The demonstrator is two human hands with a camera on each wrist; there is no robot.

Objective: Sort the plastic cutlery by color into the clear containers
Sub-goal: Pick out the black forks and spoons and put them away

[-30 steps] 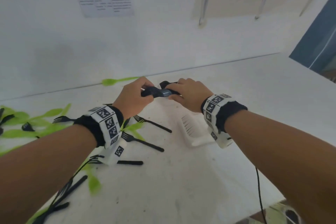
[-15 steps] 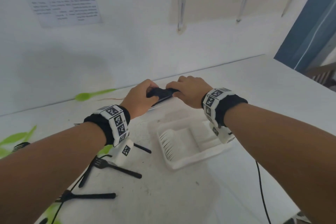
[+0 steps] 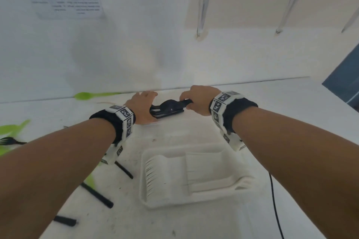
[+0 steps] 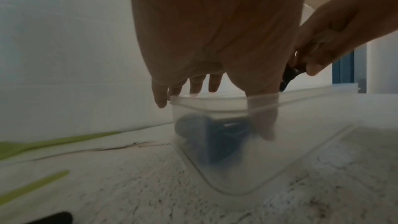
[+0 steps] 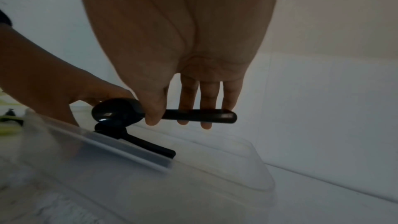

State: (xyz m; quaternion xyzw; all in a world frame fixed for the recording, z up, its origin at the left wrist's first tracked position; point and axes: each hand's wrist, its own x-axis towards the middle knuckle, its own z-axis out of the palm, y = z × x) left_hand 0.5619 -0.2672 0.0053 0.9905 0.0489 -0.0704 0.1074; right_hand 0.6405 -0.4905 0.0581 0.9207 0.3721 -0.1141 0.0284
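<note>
Your right hand [image 5: 172, 54] now alone pinching black spoon [image 5: 163, 113] over clear container [image 4: 226, 142], frame centre; your left hand [image 3: 142, 107] letting go, fingers spreading, thumb dipping inside container.

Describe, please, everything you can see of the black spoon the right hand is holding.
The black spoon looks like glossy dark plastic, with a rounded oval bowl and a straight flat handle. It lies roughly level, bowl toward the left hand. The right hand pinches the handle between thumb and fingers, near the bowl. It hovers over the clear container, just above other black cutlery lying inside; whether they touch is unclear.
</note>
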